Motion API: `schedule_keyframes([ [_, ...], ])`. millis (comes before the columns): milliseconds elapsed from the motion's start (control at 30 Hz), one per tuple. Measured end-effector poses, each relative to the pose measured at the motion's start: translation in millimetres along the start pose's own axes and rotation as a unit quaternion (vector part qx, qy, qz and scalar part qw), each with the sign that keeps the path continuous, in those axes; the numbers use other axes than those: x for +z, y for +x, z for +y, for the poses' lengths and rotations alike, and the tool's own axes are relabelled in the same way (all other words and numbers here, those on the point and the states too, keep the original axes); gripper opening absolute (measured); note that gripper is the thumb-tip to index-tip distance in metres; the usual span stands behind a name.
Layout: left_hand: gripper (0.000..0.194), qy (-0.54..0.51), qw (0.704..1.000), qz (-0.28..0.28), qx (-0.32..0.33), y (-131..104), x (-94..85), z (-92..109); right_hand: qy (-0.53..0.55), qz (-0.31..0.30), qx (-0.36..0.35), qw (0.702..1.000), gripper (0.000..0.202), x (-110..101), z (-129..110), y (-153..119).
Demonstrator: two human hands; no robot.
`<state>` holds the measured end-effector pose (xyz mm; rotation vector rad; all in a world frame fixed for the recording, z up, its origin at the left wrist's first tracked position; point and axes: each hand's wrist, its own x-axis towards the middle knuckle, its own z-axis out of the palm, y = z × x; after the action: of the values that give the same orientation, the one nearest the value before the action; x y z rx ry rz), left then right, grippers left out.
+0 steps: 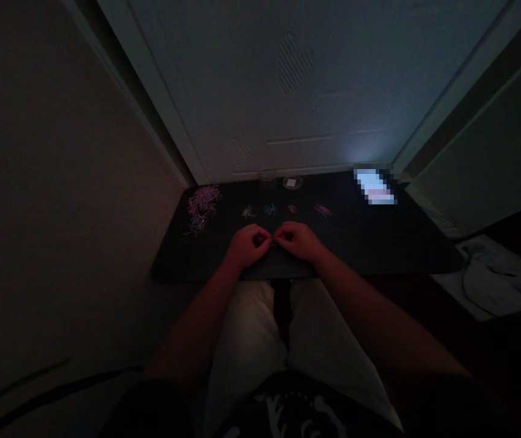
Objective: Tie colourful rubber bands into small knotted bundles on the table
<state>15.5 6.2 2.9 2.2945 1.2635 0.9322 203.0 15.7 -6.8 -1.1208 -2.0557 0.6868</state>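
Over the front of a dark table my left hand (251, 244) and my right hand (295, 238) meet, thumbs and fingertips pinched together. Whatever sits between the fingertips is too small and dim to name. Just beyond the hands lie small heaps of short, thin pieces: a pale heap (248, 212), a blue heap (270, 210), a pink heap (292, 208) and a purple-pink heap (323, 210). A larger mixed pile (203, 204) of pink, purple and pale thin pieces spreads at the table's left end.
Toward the back of the table (369, 243) stand a clear container (267, 179) and a round clear dish (292, 182) with a white square. A glowing, blurred-out screen (376, 186) is at the back right. Behind rises a white door (251, 91) with heart reliefs.
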Motion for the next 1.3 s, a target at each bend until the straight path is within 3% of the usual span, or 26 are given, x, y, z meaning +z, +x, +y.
schedule_keyframes([
  [367,0.007,-0.003,1.000,-0.012,0.017,1.2,-1.0,2.6,-0.094,-0.027,0.008,0.995,0.006,-0.8,-14.8,-2.1],
  [767,0.013,0.002,1.000,-0.007,-0.029,0.7,2.5,-1.9,-0.096,-0.028,0.017,0.995,0.007,-0.5,-13.5,-1.8],
  [1000,0.016,0.008,0.999,-0.039,-0.016,1.6,0.7,1.2,-0.093,-0.019,0.018,0.995,0.007,-0.4,-14.6,-1.9],
  [1300,0.010,0.004,1.000,-0.026,-0.018,1.6,0.8,0.5,-0.071,-0.017,0.007,0.997,0.010,0.0,-11.9,-2.0],
])
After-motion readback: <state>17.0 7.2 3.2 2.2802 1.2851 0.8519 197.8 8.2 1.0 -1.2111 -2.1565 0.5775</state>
